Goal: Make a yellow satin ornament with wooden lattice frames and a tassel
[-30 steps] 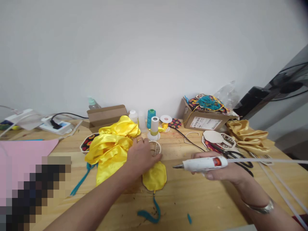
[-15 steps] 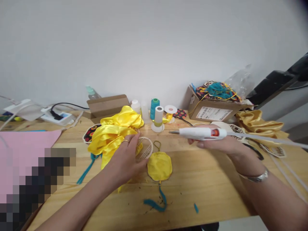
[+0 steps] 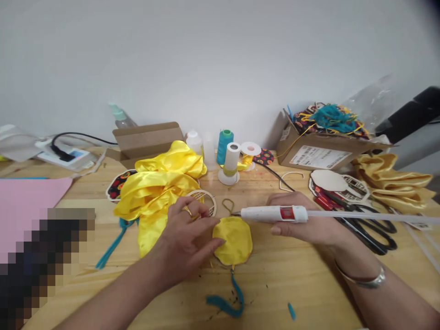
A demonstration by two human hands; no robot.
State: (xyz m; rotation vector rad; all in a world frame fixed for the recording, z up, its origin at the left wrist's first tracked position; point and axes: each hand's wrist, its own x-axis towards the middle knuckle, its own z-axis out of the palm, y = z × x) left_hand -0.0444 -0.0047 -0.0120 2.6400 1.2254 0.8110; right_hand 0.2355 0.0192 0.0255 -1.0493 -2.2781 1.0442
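My right hand (image 3: 304, 226) is closed round a white glue gun (image 3: 275, 213) held level, its nozzle pointing left just above a round yellow fabric piece (image 3: 233, 234) on the wooden table (image 3: 309, 284). My left hand (image 3: 185, 238) lies beside that piece with fingers spread, fingertips touching its left edge. A teal cord (image 3: 228, 306) trails from the piece toward me. Behind my left hand lie a wooden lattice disc (image 3: 205, 200) and a heap of yellow satin (image 3: 158, 188).
Thread spools (image 3: 228, 153) stand at the back. A cardboard box (image 3: 319, 151) with teal yarn sits at the back right, gold satin (image 3: 395, 181) and black scissors (image 3: 371, 227) beside it. Pink paper (image 3: 27, 197) lies at the left, a small open box (image 3: 146, 142) behind the satin.
My right hand brought the glue gun down and left, up to the yellow round piece. My left hand slid from the lattice disc to the piece's left edge.
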